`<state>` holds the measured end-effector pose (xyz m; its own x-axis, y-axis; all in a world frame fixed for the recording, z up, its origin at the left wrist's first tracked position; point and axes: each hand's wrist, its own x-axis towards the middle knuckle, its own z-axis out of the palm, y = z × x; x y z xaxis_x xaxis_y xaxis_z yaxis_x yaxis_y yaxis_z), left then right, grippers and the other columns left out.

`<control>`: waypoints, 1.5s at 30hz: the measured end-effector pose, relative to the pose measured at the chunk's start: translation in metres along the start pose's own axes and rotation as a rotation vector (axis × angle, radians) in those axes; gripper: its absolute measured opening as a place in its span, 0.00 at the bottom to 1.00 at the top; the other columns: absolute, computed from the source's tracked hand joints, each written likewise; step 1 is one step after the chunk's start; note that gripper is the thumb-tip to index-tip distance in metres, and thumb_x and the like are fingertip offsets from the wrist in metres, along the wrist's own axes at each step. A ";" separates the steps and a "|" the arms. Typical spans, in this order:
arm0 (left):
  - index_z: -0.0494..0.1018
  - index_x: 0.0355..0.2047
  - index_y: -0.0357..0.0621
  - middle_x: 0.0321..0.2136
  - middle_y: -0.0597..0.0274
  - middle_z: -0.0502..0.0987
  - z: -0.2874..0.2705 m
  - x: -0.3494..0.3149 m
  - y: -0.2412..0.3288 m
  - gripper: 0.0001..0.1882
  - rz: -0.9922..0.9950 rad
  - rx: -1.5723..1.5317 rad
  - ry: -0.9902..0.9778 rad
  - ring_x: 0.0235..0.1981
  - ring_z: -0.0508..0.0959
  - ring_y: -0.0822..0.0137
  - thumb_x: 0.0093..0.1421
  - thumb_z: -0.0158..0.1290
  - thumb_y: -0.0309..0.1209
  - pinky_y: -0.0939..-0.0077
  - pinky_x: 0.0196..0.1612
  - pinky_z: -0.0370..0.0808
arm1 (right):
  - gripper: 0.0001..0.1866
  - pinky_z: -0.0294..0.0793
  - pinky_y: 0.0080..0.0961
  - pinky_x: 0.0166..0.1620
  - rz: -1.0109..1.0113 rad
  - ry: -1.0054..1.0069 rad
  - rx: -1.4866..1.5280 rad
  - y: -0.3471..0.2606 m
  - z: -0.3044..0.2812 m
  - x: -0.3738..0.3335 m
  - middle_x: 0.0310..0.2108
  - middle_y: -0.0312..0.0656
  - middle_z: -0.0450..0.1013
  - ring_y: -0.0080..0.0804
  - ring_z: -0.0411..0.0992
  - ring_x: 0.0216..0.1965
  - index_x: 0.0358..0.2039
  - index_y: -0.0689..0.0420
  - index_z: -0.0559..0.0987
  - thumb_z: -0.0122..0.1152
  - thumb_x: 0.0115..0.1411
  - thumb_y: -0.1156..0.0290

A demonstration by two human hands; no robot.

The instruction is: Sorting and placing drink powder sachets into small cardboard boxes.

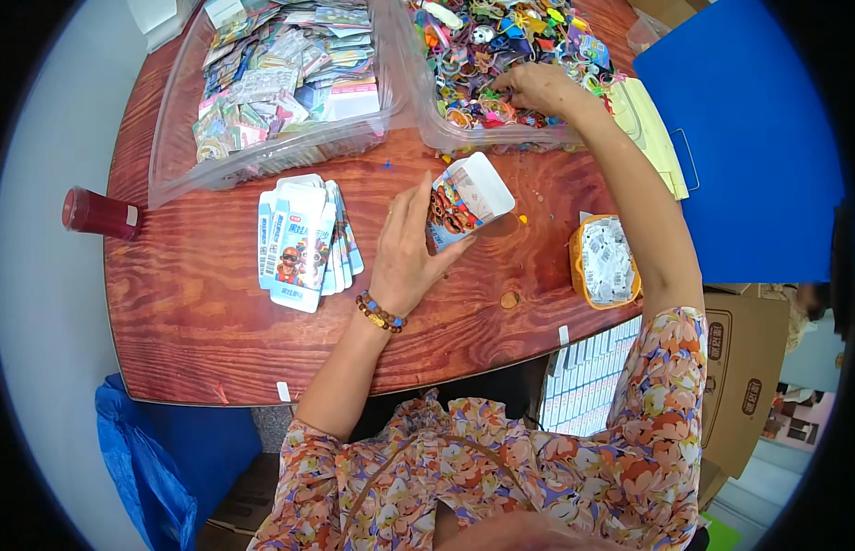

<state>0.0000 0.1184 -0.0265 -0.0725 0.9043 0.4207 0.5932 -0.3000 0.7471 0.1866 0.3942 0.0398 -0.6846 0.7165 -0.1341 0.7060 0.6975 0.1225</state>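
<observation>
The left hand (411, 255) holds a small printed carton (466, 199) above the wooden counter (198, 312), its fingers (402, 204) wrapped round the carton's lower side and pinching it, the open white flap end tilted up and away toward the right. A beaded bracelet (381, 313) sits on that wrist. The right hand (538, 89) reaches well forward into a clear plastic tub (427, 129) heaped with small colourful trinkets (501, 41); its fingers (504, 83) are bent down among the pieces and drawn close together, though whether they pinch one cannot be told from here.

Just left of the left hand lies a fanned stack of flat, unfolded cartons (303, 243), blue and white with a cartoon figure, resting on the counter. Behind them stands a second clear tub (170, 156) filled with small printed packets (281, 69). To the right of the held carton, near the counter's edge, is a small orange basket (574, 266) holding little white sachets (607, 262). A few loose bits, among them a yellow bead (522, 219), lie on the wood between the carton and the basket. A dark red cylinder (97, 213) lies at the counter's far left edge. A blue panel (749, 147) stands at the right with pale yellow sheets (652, 133) against it, and a tray of white boxes (588, 376) sits below the counter's edge beside a brown cardboard box (744, 367). A blue plastic bag (157, 459) hangs low at the left
</observation>
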 end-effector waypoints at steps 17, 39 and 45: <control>0.61 0.63 0.31 0.50 0.42 0.72 0.001 -0.001 -0.003 0.45 0.019 -0.006 0.005 0.51 0.74 0.47 0.49 0.69 0.37 0.57 0.53 0.73 | 0.11 0.78 0.36 0.42 0.056 -0.044 0.018 0.006 0.002 0.005 0.35 0.40 0.81 0.41 0.80 0.39 0.38 0.49 0.84 0.66 0.53 0.64; 0.61 0.62 0.32 0.49 0.44 0.72 0.003 -0.003 -0.006 0.45 0.029 0.032 0.060 0.50 0.74 0.47 0.48 0.70 0.37 0.57 0.51 0.75 | 0.09 0.63 0.12 0.20 0.043 0.102 1.269 -0.064 -0.070 -0.108 0.24 0.30 0.77 0.12 0.74 0.21 0.41 0.56 0.83 0.66 0.62 0.67; 0.61 0.62 0.32 0.49 0.45 0.71 0.002 -0.002 -0.003 0.46 0.093 0.069 0.100 0.49 0.75 0.47 0.47 0.70 0.35 0.57 0.50 0.75 | 0.06 0.69 0.15 0.26 0.089 0.095 1.128 -0.119 -0.066 -0.122 0.28 0.32 0.79 0.13 0.72 0.25 0.38 0.59 0.81 0.64 0.62 0.72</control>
<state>0.0001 0.1181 -0.0307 -0.0919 0.8376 0.5385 0.6546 -0.3567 0.6665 0.1743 0.2243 0.1069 -0.6012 0.7942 -0.0885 0.4805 0.2708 -0.8341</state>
